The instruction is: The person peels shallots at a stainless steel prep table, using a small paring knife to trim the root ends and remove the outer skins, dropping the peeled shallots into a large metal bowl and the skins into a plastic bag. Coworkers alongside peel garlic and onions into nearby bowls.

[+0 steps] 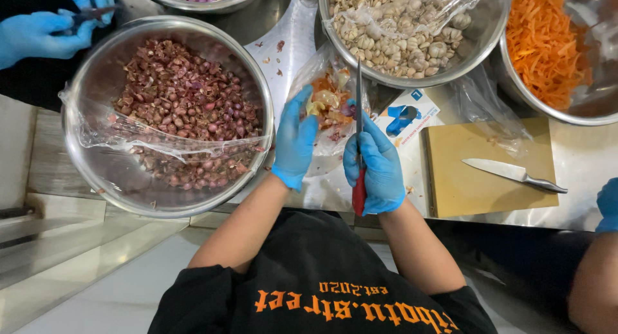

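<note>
Gloved in blue, the left hand (294, 141) is seen from the head camera with its fingers curled together around a small pale shallot (315, 106), pinched at the fingertips above a clear plastic bag of peelings (331, 108). The right hand (380, 166), also in a blue glove, is closed tightly round the red handle of a paring knife (359, 134), whose thin blade is held upright, just beside the shallot; whether the blade touches it cannot be told. Both hands are held over the steel worktop (579, 160), close to the body.

To the left, a large steel bowl (84, 83) filled with red shallots (183, 105) is partly covered by crumpled plastic film. Beyond the hands, a second bowl (483, 38) holding garlic cloves (399, 38) is seen, and at the far right a third bowl of shredded carrot (544, 44). A wooden cutting board (476, 186) lies to the right of the hands, with a steel kitchen knife (515, 175) resting on it. At the upper left, another person's blue-gloved hands (45, 25) are at work, and a further gloved hand (607, 205) appears at the right edge.
</note>
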`<state>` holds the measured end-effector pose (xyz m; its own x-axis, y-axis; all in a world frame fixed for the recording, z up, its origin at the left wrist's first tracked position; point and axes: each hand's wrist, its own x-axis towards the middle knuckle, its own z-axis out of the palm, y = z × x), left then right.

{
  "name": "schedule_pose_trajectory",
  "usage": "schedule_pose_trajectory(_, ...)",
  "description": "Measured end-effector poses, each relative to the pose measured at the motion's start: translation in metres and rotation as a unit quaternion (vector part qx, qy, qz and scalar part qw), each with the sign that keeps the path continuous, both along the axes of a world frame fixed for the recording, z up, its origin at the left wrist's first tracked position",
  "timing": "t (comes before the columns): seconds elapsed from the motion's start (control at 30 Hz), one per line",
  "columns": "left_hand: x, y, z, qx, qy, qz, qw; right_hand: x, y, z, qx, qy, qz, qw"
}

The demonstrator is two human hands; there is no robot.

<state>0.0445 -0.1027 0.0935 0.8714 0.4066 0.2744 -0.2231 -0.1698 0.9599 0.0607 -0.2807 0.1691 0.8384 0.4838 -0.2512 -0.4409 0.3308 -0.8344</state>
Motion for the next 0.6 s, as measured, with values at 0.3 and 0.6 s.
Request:
schedule_pose_trajectory(0.3, 0.017, 0.014, -0.012, 0.151, 0.309, -0.125, 0.930, 0.019, 0.005, -0.021, -0.025, -0.035, -0.005, 0.999)
schedule_pose_trajectory(0.6, 0.017, -0.016, -0.011, -0.294, 0.044, -0.136, 0.945, 0.010, 0.009, -0.020, 0.033, 0.049, 0.024, 0.998)
